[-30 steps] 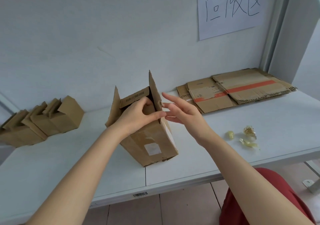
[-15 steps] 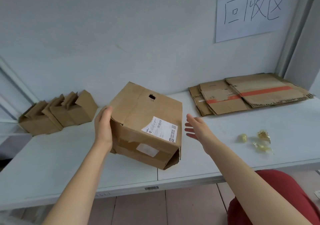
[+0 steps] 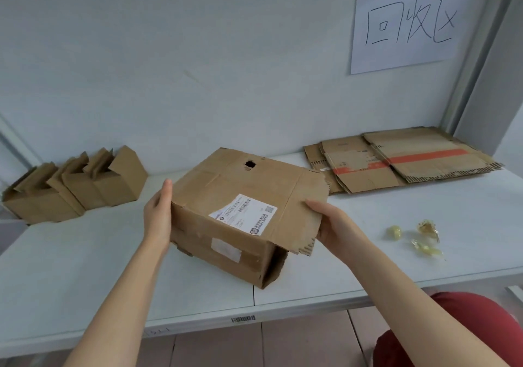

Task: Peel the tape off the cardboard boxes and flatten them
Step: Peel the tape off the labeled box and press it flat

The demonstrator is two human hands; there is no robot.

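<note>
Near the middle of the tabletop's front edge, the cardboard box lies on its side between both hands. The left hand presses flat, fingers straight, against its left side. The right hand pinches its loose flap, thumb on top.

one box centre. two hands: left hand, right hand. three tape wads right. flattened sheets far right: at least three. open boxes far left: at least two. one wall sign.
</note>
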